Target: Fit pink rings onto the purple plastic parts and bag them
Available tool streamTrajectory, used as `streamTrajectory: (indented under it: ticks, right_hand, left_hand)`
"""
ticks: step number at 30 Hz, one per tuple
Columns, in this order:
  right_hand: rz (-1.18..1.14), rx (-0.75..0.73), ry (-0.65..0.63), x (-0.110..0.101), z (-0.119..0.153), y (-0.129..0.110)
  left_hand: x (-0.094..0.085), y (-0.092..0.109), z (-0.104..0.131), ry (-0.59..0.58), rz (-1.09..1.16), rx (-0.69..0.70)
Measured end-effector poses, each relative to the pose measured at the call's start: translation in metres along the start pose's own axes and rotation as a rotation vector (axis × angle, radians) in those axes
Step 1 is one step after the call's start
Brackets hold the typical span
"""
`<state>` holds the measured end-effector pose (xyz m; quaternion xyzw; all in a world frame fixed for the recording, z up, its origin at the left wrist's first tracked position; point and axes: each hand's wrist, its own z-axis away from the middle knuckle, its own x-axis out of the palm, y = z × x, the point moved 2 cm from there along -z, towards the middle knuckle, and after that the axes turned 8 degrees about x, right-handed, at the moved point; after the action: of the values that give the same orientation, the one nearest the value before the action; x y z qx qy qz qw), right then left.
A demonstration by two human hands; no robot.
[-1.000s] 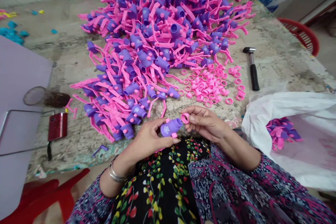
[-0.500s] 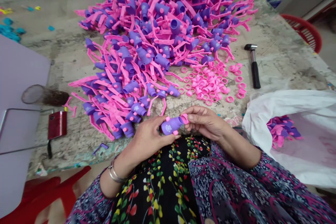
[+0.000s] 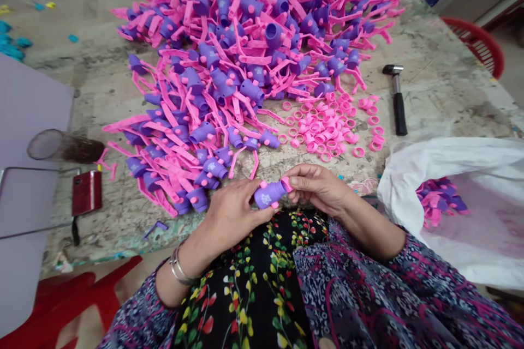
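Observation:
Above my lap, at the table's front edge, my left hand (image 3: 235, 208) is closed around a purple plastic cup-shaped piece (image 3: 268, 194) with a pale print and pink knobs. Its narrower end faces right. My right hand (image 3: 317, 190) pinches a pink ring (image 3: 287, 183), which sits at that narrow end; how far it is on I cannot tell. Just beyond my hands lies a scatter of loose pink rings (image 3: 323, 125). Left of the rings spreads a big heap of purple pieces with pink arms (image 3: 223, 84).
A hammer (image 3: 397, 101) with a black handle lies right of the rings. An open white sack (image 3: 458, 161) holding purple and pink pieces stands at the right. On the left are a glass with dark contents (image 3: 65, 146), a dark red device (image 3: 87, 192) and a red chair (image 3: 88, 292).
The pink ring now sits closer against the narrow end of the purple piece. Both hands stay almost in place, and the view has shifted slightly.

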<state>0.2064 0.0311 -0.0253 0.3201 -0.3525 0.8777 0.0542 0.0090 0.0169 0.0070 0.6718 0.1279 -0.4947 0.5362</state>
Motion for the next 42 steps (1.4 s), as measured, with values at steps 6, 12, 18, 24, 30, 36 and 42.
streamTrajectory:
  ticks: [6, 12, 18, 24, 30, 36, 42]
  right_hand:
    - [0.026, 0.002, 0.035, 0.0, -0.002, 0.001]
    - [0.029, 0.035, 0.063, 0.001, -0.002, 0.002]
    - [0.049, 0.05, 0.108, 0.001, -0.004, 0.004]
    - [0.101, 0.077, 0.125, -0.004, -0.007, 0.008]
    - [0.132, 0.057, 0.195, -0.004, -0.008, 0.009]
    - [0.081, 0.063, 0.275, -0.004, -0.01, 0.02]
    - [0.191, -0.128, 0.246, 0.007, 0.002, 0.017]
  left_hand:
    - [-0.003, 0.003, -0.002, -0.08, -0.028, -0.037]
    - [-0.005, 0.006, -0.005, -0.2, -0.08, -0.097]
    - [-0.003, 0.008, -0.007, -0.278, -0.139, -0.151]
    - [-0.001, 0.009, -0.009, -0.303, -0.209, -0.14]
    - [0.006, 0.003, -0.012, -0.314, -0.268, -0.137]
    - [0.017, -0.006, -0.013, -0.278, -0.271, -0.129]
    - [0.014, -0.004, -0.01, -0.186, -0.097, -0.132]
